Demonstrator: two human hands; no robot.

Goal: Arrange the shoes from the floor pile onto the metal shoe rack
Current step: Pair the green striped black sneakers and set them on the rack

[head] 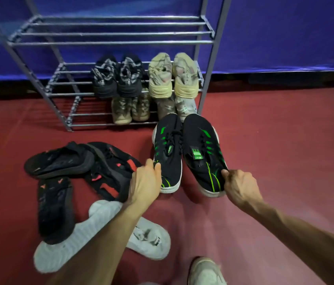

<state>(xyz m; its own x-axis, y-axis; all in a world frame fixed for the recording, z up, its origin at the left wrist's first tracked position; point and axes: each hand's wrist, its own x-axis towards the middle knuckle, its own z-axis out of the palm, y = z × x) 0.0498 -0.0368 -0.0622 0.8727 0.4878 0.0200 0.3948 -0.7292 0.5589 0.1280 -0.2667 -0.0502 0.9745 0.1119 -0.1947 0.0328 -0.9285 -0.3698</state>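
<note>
My left hand point(145, 183) grips the heel of a black shoe with green stripes point(167, 153). Its mate point(202, 153) is held at the heel by my right hand point(241, 187). Both shoes point toes-first at the metal shoe rack point(108, 43), just in front of its lowest shelf. The middle shelf carries a black patterned pair point(117, 76) and a beige pair point(173, 76). The lowest shelf holds a tan pair point(130, 109) and a pale pair point(177, 105), partly hidden behind the green-striped shoes. The top shelf is bare.
A floor pile lies at the left on the red carpet point(285, 140): a black-and-red shoe point(110, 167), two black shoes showing their soles point(59, 161), and white shoes point(151, 237) under my left forearm. Another pale shoe point(205, 272) sits at the bottom edge. A blue curtain point(285, 33) backs the rack.
</note>
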